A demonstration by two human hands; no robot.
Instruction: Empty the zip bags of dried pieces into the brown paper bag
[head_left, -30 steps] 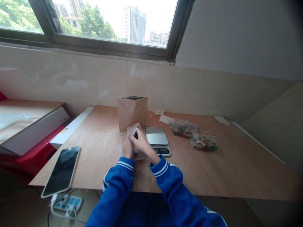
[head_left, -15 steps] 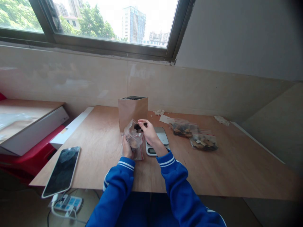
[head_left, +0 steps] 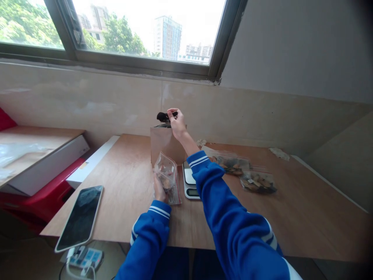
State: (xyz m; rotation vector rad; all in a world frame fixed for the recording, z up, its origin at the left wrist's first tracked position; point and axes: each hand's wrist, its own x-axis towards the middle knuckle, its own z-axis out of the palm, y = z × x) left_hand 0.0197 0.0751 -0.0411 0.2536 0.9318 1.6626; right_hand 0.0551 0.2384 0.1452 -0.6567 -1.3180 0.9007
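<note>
My right hand pinches a dark, nearly black clump just above the mouth of a brown paper bag, which stands upright. Its exact kind is too small to tell. Lower down, my left hand is closed round a clear zip bag whose top gapes open. Some brownish pieces show through the plastic. Beside it lies a kitchen scale with a small display, partly covered by my right sleeve.
Two filled zip bags of dried brown pieces, a nearer one and a farther one, lie right of the scale. A tablet overhangs the table's front left edge, above a power strip. Crumpled scraps lie at the back.
My right hand has moved up and away from the clear zip bag to above the paper bag, carrying the dark clump. My left hand still holds the zip bag. The view has shifted slightly.
</note>
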